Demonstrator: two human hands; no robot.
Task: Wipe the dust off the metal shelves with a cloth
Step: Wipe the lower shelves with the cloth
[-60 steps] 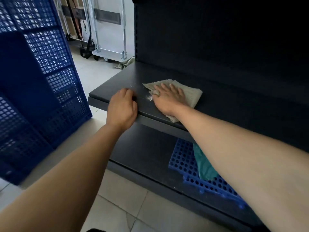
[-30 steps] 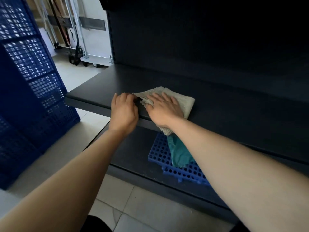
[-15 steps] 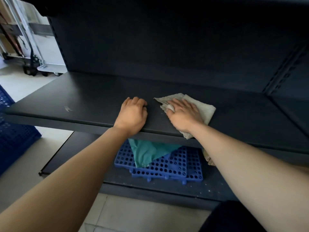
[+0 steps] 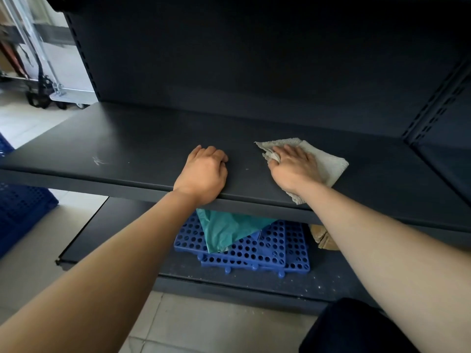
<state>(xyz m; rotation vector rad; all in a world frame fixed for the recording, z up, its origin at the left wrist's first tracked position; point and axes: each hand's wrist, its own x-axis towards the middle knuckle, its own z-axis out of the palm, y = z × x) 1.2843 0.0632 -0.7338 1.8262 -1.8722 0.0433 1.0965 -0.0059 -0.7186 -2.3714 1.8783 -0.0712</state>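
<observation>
Pressing flat-fingered right hand (image 4: 293, 169) on beige cloth (image 4: 328, 164), with left hand (image 4: 204, 171) fisted empty on metal shelf (image 4: 127, 138); liable to push dust over front edge onto blue perforated mats (image 4: 280, 250) below.

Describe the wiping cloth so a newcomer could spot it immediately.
Find the dark metal shelf crossing the middle. Toward its right, the right hand presses a pale beige cloth onto it. The teal sheet below lies untouched on blue tiles.

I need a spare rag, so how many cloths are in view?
2. A beige cloth lies on the upper shelf under the right hand; a teal cloth lies on the blue mats below. The tan thing beside them is partly hidden, maybe a third.
</observation>
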